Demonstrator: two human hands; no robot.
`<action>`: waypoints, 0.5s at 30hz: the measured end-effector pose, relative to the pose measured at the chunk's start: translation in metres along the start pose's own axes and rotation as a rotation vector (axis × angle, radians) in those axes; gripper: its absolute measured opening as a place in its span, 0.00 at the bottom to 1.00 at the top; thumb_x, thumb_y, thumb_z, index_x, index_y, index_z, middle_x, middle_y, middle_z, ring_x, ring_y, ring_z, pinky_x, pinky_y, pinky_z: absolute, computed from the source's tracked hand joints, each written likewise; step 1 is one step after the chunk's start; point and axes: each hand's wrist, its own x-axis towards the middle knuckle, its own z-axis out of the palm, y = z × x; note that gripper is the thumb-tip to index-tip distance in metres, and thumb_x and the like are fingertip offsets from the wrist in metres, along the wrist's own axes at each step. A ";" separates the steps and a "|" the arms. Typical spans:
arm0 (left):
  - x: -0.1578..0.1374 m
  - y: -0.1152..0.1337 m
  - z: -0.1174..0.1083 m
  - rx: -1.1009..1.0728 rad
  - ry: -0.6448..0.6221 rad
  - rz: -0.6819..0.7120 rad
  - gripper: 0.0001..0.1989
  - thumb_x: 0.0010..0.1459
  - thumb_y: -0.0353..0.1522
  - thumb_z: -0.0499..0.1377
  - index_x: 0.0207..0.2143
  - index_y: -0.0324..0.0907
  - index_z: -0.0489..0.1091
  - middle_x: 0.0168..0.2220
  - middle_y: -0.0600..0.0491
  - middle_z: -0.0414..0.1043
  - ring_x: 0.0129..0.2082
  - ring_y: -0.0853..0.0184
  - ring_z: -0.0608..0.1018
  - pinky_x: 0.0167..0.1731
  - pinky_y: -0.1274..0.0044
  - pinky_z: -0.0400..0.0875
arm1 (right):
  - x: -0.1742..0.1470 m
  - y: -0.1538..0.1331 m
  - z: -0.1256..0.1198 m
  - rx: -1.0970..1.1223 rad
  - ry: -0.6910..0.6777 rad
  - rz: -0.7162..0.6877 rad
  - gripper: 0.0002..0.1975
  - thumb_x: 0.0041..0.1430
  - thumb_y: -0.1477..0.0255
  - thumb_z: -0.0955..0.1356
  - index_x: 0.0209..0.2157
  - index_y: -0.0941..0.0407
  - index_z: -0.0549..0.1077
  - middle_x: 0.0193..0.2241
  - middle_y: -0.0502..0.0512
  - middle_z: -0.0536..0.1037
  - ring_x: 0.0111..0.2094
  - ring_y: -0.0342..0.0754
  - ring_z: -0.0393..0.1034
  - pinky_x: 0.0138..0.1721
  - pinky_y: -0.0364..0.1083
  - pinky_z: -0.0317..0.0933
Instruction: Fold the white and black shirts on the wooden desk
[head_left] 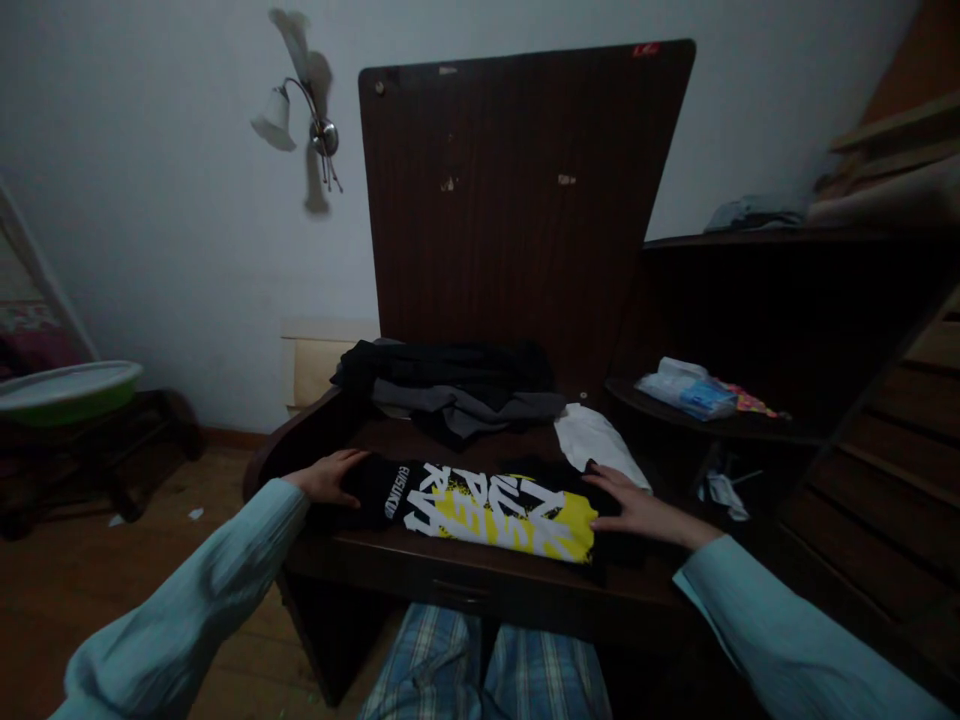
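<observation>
A black T-shirt (495, 512) with white lettering and yellow patches lies folded into a long strip along the front of a dark wooden desk (375, 550). My left hand (330, 478) rests on its left end, thumb and fingers apart. At the other end, my right hand (634, 508) touches the cloth, its fingers also spread. Neither hand appears to grip the fabric. Behind the shirt, a heap of black and grey clothes (457, 385) sits at the back of the desk. A white cloth (598, 440) lies just beyond my right hand.
A tall dark panel (517, 200) rises behind the desk. To the right, a corner shelf (765, 428) holds a blue-and-white plastic packet (690, 388). A green basin (71, 393) stands on a low stool at the left. A lamp (276, 118) is fixed to the wall.
</observation>
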 end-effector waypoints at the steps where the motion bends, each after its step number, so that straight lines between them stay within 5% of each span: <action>1: -0.001 -0.002 0.008 -0.017 -0.011 -0.025 0.39 0.33 0.40 0.63 0.50 0.36 0.60 0.55 0.40 0.56 0.55 0.53 0.59 0.53 0.69 0.54 | -0.002 0.003 0.009 0.006 -0.005 0.030 0.33 0.34 0.58 0.71 0.44 0.60 0.70 0.52 0.67 0.63 0.55 0.66 0.52 0.52 0.57 0.53; 4: -0.005 -0.002 0.024 -0.107 -0.014 -0.045 0.31 0.37 0.40 0.61 0.44 0.36 0.63 0.55 0.39 0.55 0.55 0.54 0.60 0.52 0.70 0.55 | -0.007 0.008 0.028 0.072 0.030 0.054 0.26 0.35 0.59 0.70 0.38 0.57 0.73 0.53 0.64 0.63 0.55 0.65 0.52 0.53 0.56 0.52; 8: -0.013 0.015 0.027 -0.206 0.068 0.023 0.17 0.42 0.34 0.54 0.38 0.39 0.64 0.48 0.45 0.65 0.47 0.61 0.68 0.46 0.74 0.61 | -0.010 0.002 0.037 0.228 0.125 0.006 0.12 0.42 0.64 0.66 0.30 0.54 0.73 0.44 0.61 0.72 0.47 0.60 0.64 0.51 0.55 0.56; 12: -0.027 0.034 0.018 -0.229 0.071 0.041 0.13 0.40 0.30 0.51 0.33 0.40 0.64 0.31 0.54 0.69 0.32 0.66 0.71 0.36 0.78 0.65 | -0.014 -0.019 0.023 0.290 0.173 0.067 0.05 0.40 0.65 0.65 0.22 0.51 0.68 0.27 0.57 0.75 0.33 0.59 0.70 0.38 0.55 0.63; 15: -0.046 0.038 0.007 -0.265 0.089 0.059 0.13 0.41 0.32 0.53 0.33 0.40 0.65 0.29 0.56 0.69 0.31 0.67 0.71 0.33 0.81 0.65 | -0.026 -0.038 -0.003 0.303 0.071 0.040 0.06 0.42 0.66 0.64 0.22 0.54 0.66 0.25 0.54 0.73 0.31 0.55 0.69 0.34 0.51 0.64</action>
